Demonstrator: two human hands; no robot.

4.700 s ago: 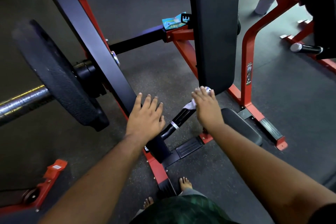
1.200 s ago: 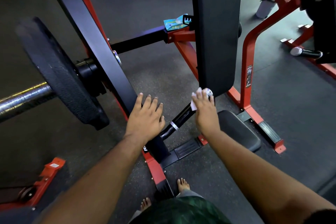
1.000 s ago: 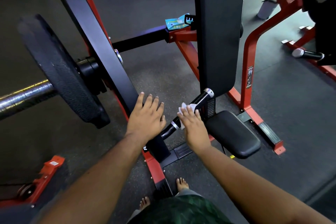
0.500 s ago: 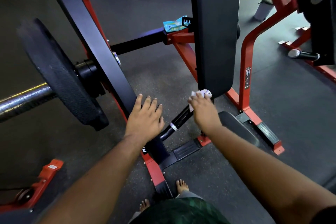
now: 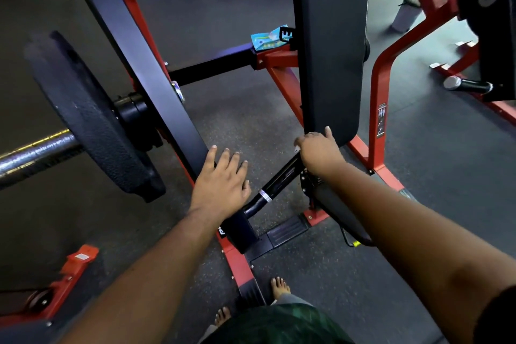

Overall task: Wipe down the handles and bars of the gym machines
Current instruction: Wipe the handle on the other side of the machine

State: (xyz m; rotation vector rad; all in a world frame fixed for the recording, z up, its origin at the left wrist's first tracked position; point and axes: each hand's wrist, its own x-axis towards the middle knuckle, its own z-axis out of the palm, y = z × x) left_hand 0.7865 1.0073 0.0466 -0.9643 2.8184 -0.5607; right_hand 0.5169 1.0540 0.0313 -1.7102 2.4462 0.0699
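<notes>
The black handle bar (image 5: 279, 179) is sticking out low on the red machine. The right hand (image 5: 318, 152) is wrapping its fingers around the bar's top end; a white bit peeks out beneath. The left hand (image 5: 220, 181) is lying flat, fingers straight, on the slanted black beam (image 5: 145, 64).

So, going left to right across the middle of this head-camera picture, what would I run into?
Steel bar → black weight plate → slanted black arm of the machine → left hand → black handle → right hand → red upright post.
</notes>
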